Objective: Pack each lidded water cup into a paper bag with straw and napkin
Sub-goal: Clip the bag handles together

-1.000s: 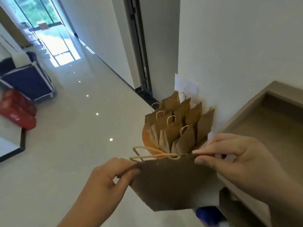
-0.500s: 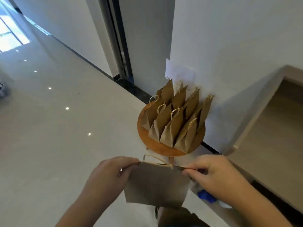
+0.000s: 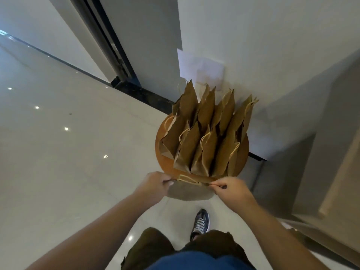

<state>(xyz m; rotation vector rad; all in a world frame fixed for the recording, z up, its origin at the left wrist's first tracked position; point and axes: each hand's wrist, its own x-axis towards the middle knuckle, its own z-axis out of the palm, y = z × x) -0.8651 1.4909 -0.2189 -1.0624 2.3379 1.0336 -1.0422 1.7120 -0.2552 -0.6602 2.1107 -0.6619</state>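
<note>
I hold one brown paper bag point(image 3: 190, 191) by its top edge just in front of a round wooden stool point(image 3: 165, 162). My left hand point(image 3: 154, 187) pinches the bag's left top corner and my right hand point(image 3: 231, 189) pinches the right corner near its twine handles. The bag hangs flat below my hands, its mouth closed. Several more folded brown paper bags point(image 3: 206, 137) stand packed together on the stool, with their twine handles showing. No cup, straw or napkin is in sight.
The stool stands against a white wall with a white sheet of paper point(image 3: 200, 69) stuck on it. A dark door frame point(image 3: 109, 39) lies to the left, a beige counter edge point(image 3: 335, 182) to the right. Glossy floor tiles surround my shoe point(image 3: 200, 223).
The view has tilted downward and the bag has sunk lower, close to the stool's near rim. Both hands keep their pinch on the bag's top corners.
</note>
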